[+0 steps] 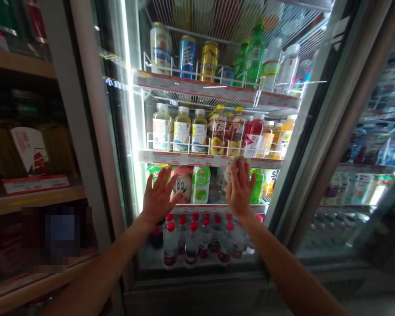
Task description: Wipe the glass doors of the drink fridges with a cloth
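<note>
My left hand (158,195) is raised with its fingers spread, in front of the lower shelf of a lit drinks cooler. It holds nothing, and whether the palm touches the glass I cannot tell. My right hand (239,188) is raised at the same height, with its fingers over a pale, crumpled cloth (231,169). Most of the cloth is hidden behind the fingers. Behind my hands stand a red-labelled tea bottle (183,182) and a green-labelled bottle (200,184).
Higher cooler shelves carry cans (209,59), green bottles (255,55) and tea bottles (199,129). Red-capped bottles (192,241) fill the bottom. Metal door frames (319,145) stand at both sides. A shelf (36,186) with large bottles is at left, and another cooler at right.
</note>
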`<state>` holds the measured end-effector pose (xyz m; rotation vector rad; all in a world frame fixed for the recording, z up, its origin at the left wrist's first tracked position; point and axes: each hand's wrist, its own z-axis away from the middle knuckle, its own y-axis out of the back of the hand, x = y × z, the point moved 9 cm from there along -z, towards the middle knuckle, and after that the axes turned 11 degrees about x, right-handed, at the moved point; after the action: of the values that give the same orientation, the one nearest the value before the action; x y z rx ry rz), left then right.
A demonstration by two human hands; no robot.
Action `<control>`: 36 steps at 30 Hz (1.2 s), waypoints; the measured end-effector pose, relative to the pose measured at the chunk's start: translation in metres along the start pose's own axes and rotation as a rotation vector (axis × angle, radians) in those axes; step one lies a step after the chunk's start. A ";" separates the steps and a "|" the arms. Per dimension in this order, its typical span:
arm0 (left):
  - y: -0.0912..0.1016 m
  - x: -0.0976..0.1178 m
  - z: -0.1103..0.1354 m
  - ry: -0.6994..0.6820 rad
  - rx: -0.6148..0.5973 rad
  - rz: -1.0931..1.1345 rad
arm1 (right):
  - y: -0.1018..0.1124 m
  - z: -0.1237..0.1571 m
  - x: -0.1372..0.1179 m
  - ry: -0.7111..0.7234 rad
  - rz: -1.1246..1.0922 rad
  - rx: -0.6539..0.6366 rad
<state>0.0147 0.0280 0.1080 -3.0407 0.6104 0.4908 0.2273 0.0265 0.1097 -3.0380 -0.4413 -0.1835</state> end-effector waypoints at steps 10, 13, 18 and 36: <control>0.015 -0.037 0.026 0.167 -0.044 -0.068 | -0.020 -0.004 -0.054 0.209 -0.088 -0.119; 0.019 -0.049 0.031 0.206 -0.051 -0.094 | -0.024 -0.009 -0.068 0.215 -0.112 -0.125; 0.025 -0.060 0.039 0.224 -0.076 -0.112 | -0.025 0.024 -0.118 0.553 -0.262 -0.300; 0.030 -0.087 0.005 0.222 -0.015 -0.176 | -0.045 -0.072 -0.112 0.295 -0.143 -0.084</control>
<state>-0.0743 0.0335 0.1309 -3.1487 0.3375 0.1548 0.1002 0.0323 0.1686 -2.9867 -0.6380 -0.6624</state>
